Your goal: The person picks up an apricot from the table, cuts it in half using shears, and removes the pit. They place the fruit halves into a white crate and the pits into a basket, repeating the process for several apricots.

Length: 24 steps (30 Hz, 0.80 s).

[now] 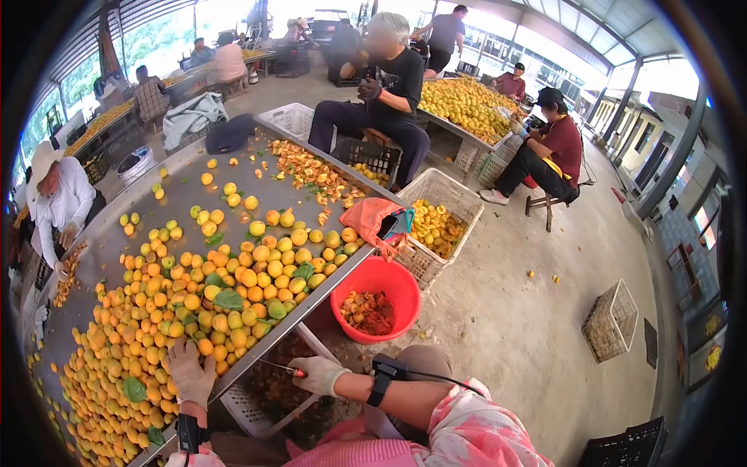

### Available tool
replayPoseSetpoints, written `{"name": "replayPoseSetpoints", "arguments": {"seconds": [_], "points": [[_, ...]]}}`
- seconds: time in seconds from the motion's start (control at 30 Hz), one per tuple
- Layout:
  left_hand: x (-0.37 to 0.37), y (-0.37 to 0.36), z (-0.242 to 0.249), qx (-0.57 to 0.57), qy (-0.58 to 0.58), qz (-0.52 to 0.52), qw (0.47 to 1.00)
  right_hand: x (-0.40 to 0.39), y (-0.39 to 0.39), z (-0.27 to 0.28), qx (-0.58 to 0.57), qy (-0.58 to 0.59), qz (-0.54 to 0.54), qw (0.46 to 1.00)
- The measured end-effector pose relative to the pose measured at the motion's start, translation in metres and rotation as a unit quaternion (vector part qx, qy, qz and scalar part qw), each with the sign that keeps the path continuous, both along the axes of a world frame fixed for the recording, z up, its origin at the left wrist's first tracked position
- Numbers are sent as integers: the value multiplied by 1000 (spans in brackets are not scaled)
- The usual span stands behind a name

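Note:
My left hand [191,375], in a pale glove, reaches onto the near edge of a broad pile of apricots [261,274]. Its fingers are apart, and a single apricot [205,347] lies by the gap between thumb and fingers. In my gloved right hand [319,377] is a small knife [297,372] with a red handle. The thin blade points left, toward the table's metal rim [257,354]. Below the knife, a white plastic crate [311,342] holds dark, hard-to-identify contents.
A red bucket [412,300] with fruit scraps stands right of the table. Behind it, a white basket [467,194] holds cut apricots. An orange bag [373,222] lies on the table corner. A person in black [393,86] sits across; another basket [611,321] stands on the floor.

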<state>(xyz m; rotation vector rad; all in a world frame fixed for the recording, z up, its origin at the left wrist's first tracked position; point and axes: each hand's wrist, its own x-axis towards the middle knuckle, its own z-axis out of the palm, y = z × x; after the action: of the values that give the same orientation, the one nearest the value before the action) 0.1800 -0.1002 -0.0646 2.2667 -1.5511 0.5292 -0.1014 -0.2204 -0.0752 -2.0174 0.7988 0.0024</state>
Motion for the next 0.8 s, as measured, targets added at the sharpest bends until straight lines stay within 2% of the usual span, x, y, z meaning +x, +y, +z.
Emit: {"name": "replayPoseSetpoints", "arguments": {"seconds": [0.1,0.13,0.17,0.2,0.23,0.27,0.3,0.33,0.37,0.4,0.47,0.53,0.6,0.67,0.73,0.8], "points": [[8,12,-11,5,15,-19,1000,2,2,5,8,6,8,1000],[8,14,-11,30,50,-25,998,3,4,-11,-28,-15,6,999],[11,19,-10,62,86,-10,994,4,5,4,-45,26,7,999],[10,21,-12,23,92,-29,995,6,6,-11,-72,0,6,997],[7,25,-6,24,100,-34,994,7,5,-22,-41,5,4,999],[7,31,-3,22,92,-32,995,9,7,-23,-75,-8,2,997],[9,36,5,36,117,-61,991,12,12,8,-43,18,-10,999],[15,42,-1,-1,123,-88,989,12,8,-14,-51,-14,-3,999],[18,48,-2,-23,121,-88,989,13,7,-18,-9,-13,-4,1000],[15,59,8,-2,154,-61,986,10,5,-46,55,-43,-26,997],[27,72,0,-2,145,-29,989,7,2,-59,82,-68,-24,994],[43,80,-3,-43,157,-22,986,10,7,-42,56,-9,-14,998],[64,89,-1,-27,204,1,979,13,9,-38,71,20,-12,997],[85,99,-6,-77,222,66,970,16,10,-44,86,46,-10,995],[112,102,-4,-72,203,78,974,17,11,-52,66,17,0,998],[132,102,-2,-81,156,141,974,20,10,-44,69,21,5,997]]}}
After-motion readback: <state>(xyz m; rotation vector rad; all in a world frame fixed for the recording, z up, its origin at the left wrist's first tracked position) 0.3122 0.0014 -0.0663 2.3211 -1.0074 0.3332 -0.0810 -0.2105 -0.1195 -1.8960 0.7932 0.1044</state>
